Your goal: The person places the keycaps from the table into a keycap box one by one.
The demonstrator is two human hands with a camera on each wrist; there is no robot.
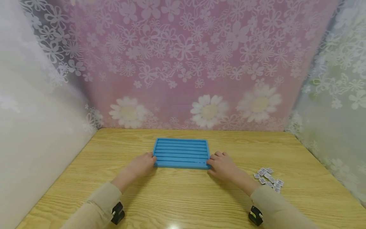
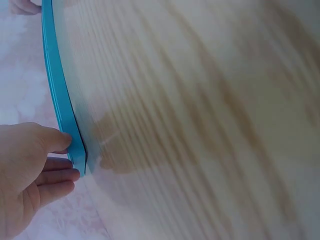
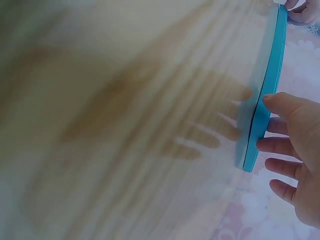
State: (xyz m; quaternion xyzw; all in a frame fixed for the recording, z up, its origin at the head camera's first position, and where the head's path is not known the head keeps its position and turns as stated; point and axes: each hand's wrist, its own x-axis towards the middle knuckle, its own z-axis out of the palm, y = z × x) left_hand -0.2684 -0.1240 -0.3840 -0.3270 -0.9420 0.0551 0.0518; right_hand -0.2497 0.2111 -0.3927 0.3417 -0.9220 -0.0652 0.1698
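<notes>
A blue rectangular tray (image 1: 182, 153) with long parallel ridges lies flat on the wooden table. My left hand (image 1: 145, 164) holds its left end near the front corner. In the left wrist view that hand's thumb (image 2: 56, 140) lies against the tray's edge (image 2: 61, 95), the fingers round the corner. At the opposite end, my right hand (image 1: 221, 165) grips the tray by its right side. The right wrist view shows the right thumb (image 3: 280, 103) on the tray's edge (image 3: 272, 75) and the fingers spread along the end; their contact underneath is hidden.
Several small white tiles with dark markings (image 1: 268, 179) lie in a loose cluster on the table (image 1: 183, 200), just right of my right forearm. A pink flowered curtain (image 1: 183, 63) rises behind the table's back edge, with pale sheets at both sides.
</notes>
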